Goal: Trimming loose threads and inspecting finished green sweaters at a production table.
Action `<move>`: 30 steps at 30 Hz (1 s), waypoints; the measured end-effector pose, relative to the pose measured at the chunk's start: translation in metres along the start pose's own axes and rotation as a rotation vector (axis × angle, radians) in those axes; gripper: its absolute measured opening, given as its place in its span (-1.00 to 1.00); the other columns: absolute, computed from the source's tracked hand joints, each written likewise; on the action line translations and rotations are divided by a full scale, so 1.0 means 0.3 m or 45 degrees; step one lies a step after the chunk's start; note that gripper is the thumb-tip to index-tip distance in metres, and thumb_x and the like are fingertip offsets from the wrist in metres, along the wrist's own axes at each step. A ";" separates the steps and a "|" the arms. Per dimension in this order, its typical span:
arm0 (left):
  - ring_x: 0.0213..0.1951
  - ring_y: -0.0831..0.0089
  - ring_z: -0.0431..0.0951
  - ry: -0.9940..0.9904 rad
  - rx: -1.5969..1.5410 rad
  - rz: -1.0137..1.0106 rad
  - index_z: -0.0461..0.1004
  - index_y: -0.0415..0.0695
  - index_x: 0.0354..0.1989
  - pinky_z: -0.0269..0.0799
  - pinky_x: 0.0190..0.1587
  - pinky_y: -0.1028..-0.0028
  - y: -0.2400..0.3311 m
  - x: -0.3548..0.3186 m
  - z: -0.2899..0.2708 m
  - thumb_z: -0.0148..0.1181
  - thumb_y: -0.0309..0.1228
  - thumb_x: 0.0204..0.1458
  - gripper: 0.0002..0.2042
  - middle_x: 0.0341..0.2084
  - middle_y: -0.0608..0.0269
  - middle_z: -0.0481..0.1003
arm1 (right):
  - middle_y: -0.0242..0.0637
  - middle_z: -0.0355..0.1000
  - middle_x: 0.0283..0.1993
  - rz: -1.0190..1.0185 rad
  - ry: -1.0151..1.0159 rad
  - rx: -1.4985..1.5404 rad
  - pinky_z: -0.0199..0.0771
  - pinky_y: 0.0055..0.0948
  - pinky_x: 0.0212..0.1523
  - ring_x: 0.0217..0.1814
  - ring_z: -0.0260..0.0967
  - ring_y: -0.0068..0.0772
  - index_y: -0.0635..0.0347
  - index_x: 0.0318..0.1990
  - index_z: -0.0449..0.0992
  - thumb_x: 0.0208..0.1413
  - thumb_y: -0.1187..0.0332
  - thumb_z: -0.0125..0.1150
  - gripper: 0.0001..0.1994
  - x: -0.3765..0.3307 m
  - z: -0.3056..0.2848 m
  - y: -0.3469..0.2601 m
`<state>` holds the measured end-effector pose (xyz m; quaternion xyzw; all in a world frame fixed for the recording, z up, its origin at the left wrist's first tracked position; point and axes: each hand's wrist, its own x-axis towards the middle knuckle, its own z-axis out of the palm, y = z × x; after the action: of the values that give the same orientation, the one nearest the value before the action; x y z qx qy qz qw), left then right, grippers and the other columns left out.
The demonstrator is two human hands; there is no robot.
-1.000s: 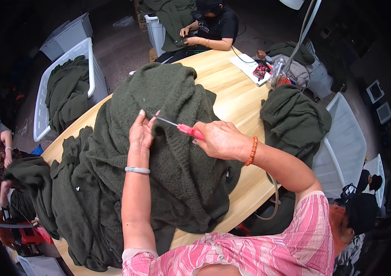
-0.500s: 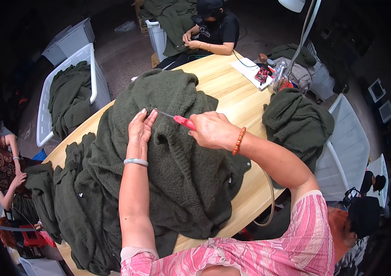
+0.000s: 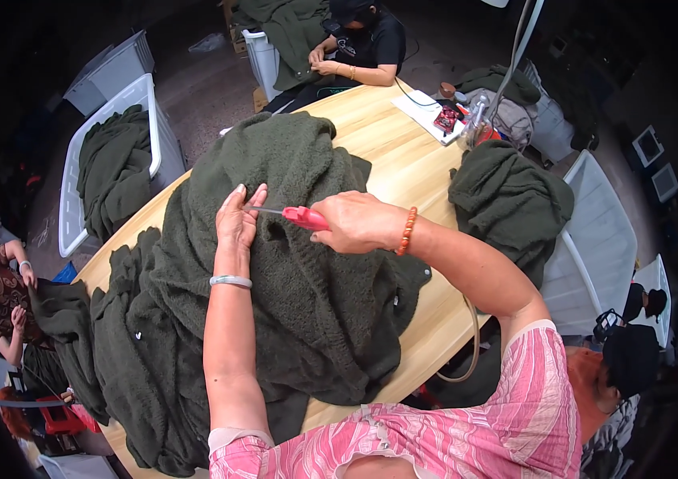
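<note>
A large dark green fleece garment point(image 3: 299, 303) lies heaped over the wooden table in front of me. My left hand point(image 3: 235, 222) is at its upper middle, fingers bent and gripping the fleece; a silver bangle circles that wrist. My right hand point(image 3: 359, 222), with an orange bead bracelet, is closed around a red-handled tool point(image 3: 305, 217) with a thin metal blade. The blade points left, and its tip meets the fingers of my left hand. Whether the tip touches thread or cloth there is too small to tell. A small white mark point(image 3: 138, 336) shows on the fleece at lower left.
More green fleece point(image 3: 510, 191) is piled at the table's right. White bins stand left point(image 3: 155, 152) and right point(image 3: 594, 239). A lamp pole point(image 3: 518, 60) rises by paper point(image 3: 419, 106) and a small red box point(image 3: 446, 120). Co-workers sit at the far side point(image 3: 367, 48), left point(image 3: 7, 295) and right.
The blade tip has shifted left and lies between the fingers of my left hand, which have spread a little. At left, the co-worker's hands have moved apart. The whole view has shifted slightly.
</note>
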<state>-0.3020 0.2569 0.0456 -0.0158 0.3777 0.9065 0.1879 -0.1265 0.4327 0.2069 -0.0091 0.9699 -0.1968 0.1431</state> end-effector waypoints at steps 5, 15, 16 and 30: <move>-0.19 0.33 0.57 -0.026 0.501 0.218 0.39 -0.25 0.05 0.52 -0.09 0.42 -0.033 -0.153 0.060 0.22 -0.25 0.19 -0.62 -0.14 0.16 0.48 | 0.09 0.51 -0.18 0.020 0.036 0.377 0.42 -0.04 0.00 -0.02 0.45 0.17 0.22 -0.05 0.45 0.18 0.15 0.18 -0.66 -0.141 0.011 0.071; -0.06 0.12 0.53 -0.494 1.661 1.237 0.56 -0.13 -0.12 0.43 0.05 0.28 -0.225 -0.372 0.081 0.15 -0.74 -0.27 -0.56 -0.16 0.08 0.56 | -0.01 0.54 -0.29 0.189 0.142 -0.071 0.43 -0.05 -0.07 -0.12 0.48 0.13 0.10 -0.05 0.44 0.17 0.19 0.17 -0.72 -0.438 0.103 0.055; -0.05 0.12 0.54 -0.467 1.684 1.230 0.57 -0.13 -0.13 0.43 0.05 0.28 -0.226 -0.383 0.078 0.15 -0.72 -0.25 -0.58 -0.16 0.09 0.57 | -0.01 0.53 -0.31 0.205 0.102 -0.080 0.43 -0.03 -0.07 -0.12 0.49 0.10 0.10 -0.07 0.44 0.18 0.19 0.16 -0.74 -0.462 0.111 0.042; -0.30 0.63 0.48 -0.192 1.111 0.618 0.51 -0.23 -0.12 0.41 -0.22 0.58 -0.169 -0.348 -0.047 0.19 -0.56 0.10 -0.82 -0.30 0.34 0.55 | 0.03 0.51 -0.33 0.157 0.197 0.022 0.44 -0.02 -0.11 -0.19 0.48 0.15 0.09 -0.05 0.44 0.17 0.12 0.19 -0.68 -0.561 0.176 0.011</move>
<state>-0.1886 0.2455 0.0189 0.2180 0.6994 0.6805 -0.0124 0.0500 0.4281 0.2052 0.0670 0.9750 -0.1962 0.0796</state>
